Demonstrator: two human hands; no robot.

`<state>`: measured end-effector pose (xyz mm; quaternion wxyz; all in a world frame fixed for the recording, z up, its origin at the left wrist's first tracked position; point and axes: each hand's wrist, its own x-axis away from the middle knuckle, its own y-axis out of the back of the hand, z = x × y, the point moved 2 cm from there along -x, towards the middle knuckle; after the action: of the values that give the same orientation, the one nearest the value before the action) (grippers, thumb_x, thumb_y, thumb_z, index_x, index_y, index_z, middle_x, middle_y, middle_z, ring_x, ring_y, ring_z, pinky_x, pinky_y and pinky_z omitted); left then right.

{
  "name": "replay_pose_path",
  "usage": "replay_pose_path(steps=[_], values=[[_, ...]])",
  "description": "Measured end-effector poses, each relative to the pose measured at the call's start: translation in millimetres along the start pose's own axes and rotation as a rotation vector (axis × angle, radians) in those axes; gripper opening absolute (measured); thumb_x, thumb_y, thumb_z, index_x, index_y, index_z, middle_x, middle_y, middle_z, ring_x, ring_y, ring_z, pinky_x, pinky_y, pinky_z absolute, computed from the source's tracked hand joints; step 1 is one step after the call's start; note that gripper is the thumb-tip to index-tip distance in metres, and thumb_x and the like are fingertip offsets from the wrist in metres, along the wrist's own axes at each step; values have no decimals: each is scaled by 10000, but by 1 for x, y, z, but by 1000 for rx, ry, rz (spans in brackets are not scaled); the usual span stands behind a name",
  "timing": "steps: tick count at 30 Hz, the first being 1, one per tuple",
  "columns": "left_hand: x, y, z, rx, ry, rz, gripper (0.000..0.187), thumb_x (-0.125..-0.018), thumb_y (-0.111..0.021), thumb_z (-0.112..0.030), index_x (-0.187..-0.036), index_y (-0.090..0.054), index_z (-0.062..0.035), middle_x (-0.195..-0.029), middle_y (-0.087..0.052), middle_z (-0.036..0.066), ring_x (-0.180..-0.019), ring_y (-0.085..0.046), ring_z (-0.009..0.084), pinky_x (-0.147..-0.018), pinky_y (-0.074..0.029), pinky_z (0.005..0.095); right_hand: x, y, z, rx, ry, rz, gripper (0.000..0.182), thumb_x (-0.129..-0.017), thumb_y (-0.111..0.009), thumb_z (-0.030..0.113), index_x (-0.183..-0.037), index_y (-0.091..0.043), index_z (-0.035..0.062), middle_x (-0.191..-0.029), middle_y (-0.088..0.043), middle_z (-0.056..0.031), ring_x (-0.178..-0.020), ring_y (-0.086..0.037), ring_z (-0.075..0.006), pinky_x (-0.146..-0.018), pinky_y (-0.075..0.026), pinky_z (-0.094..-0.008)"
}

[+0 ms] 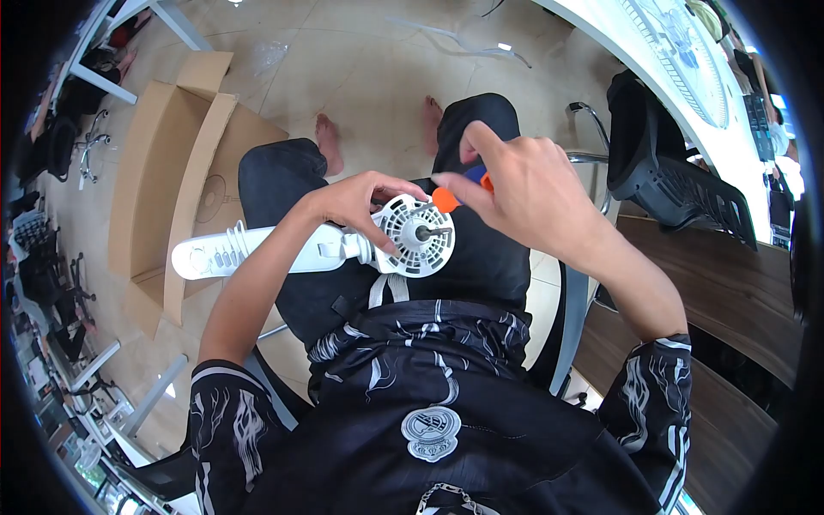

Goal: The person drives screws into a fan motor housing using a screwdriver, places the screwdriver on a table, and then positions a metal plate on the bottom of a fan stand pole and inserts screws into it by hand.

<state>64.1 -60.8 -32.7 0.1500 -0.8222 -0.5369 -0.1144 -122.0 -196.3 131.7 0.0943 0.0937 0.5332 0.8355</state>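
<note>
A white electric fan body lies across my lap, its round slotted motor housing (pixel 396 225) facing up with a metal shaft sticking out of the centre. My left hand (pixel 348 206) is wrapped around the housing, thumb on the near side and fingers on the far rim. From the housing a white neck and control panel (pixel 206 256) with a row of buttons stretch left beneath my left forearm. In my right hand (pixel 532 193) is a screwdriver (pixel 445 200) with an orange and blue handle, its thin tip right at the housing's upper rim.
An open cardboard box (pixel 154 180) stands on the floor at left. On the white table (pixel 592 17) at upper right lies a fan grille (pixel 678 51). A black chair (pixel 661 172) is beside it. Clear plastic wrap (pixel 270 57) lies on the tiles.
</note>
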Motion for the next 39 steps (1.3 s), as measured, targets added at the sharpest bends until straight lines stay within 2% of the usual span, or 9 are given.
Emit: replay_pose_path(steps=[2, 8, 10, 17, 22, 23, 25, 32, 39], values=[[-1, 1, 1, -10, -11, 3, 884, -603, -971, -56, -1412, -616, -69, -1225, -740, 82, -1136, -684, 174, -1059, -504, 339, 0, -1, -3, 133, -143, 101, 446, -887, -798, 305, -1092, -521, 22, -920, -690, -176, -702, -691, -371, -616, -525, -449], [-2, 1, 1, -14, -7, 23, 923, -594, -975, -44, -1434, -593, -51, -1282, -710, 85, -1174, -670, 172, -1076, -507, 349, 2, 5, 2, -96, 206, -156, 387, -945, -738, 372, -1025, -598, 20, -709, -688, -146, -633, -685, -388, -621, -541, -462], [-2, 2, 3, -52, 14, 31, 954, -592, -975, -33, -1457, -572, -39, -1338, -681, 86, -1206, -656, 167, -1089, -509, 350, 0, 4, 7, 130, -106, -5, 336, -944, -712, 308, -887, -625, -11, -590, -625, -170, -613, -678, -413, -628, -561, -484], [-3, 5, 15, -85, -117, 31, 964, -601, -1004, -103, -1458, -570, -30, -1362, -671, 79, -1213, -631, 149, -1086, -493, 338, 6, 57, -16, 110, -215, -61, 335, -981, -675, 305, -902, -715, -19, -629, -645, -206, -647, -683, -423, -628, -556, -458], [-4, 4, 19, -95, -174, 43, 887, -639, -1006, -152, -1423, -607, -36, -1309, -693, 71, -1179, -631, 140, -1076, -485, 319, 24, 83, -71, -810, -489, -166, 393, -1059, -618, 384, -1162, -744, 26, -762, -608, 17, -590, -490, -57, -529, -409, -233], [0, 3, 11, -108, -121, 47, 885, -644, -1004, -155, -1425, -606, -39, -1296, -701, 71, -1170, -635, 138, -1070, -490, 318, 29, 80, -81, -1042, -450, -132, 422, -1042, -645, 374, -1308, -680, 48, -761, -599, 10, -604, -496, -68, -548, -397, -216], [2, 1, 9, -122, -117, 42, 882, -650, -1002, -163, -1429, -605, -46, -1271, -714, 73, -1154, -644, 140, -1059, -497, 318, 29, 51, -108, -1540, -194, -103, 424, -998, -717, 299, -1327, -631, 46, -803, -613, -10, -633, -553, -94, -577, -448, -234], [-2, 1, 15, -124, -107, 69, 894, -687, -982, -117, -1475, -564, -52, -1308, -704, 96, -1203, -641, 158, -1073, -508, 334, -52, 79, -106, -1183, -271, -451, 212, -911, -792, 144, -882, -591, 84, -724, -610, -2, -612, -596, -132, -585, -506, -320], [0, 0, 10, -102, -48, 111, 898, -728, -961, -134, -1511, -526, -66, -1387, -658, 87, -1286, -594, 176, -1142, -451, 337, -212, 108, -217, -412, -281, -794, 270, -732, -908, 204, -802, -711, 34, -726, -714, -59, -691, -701, -182, -673, -554, -357]])
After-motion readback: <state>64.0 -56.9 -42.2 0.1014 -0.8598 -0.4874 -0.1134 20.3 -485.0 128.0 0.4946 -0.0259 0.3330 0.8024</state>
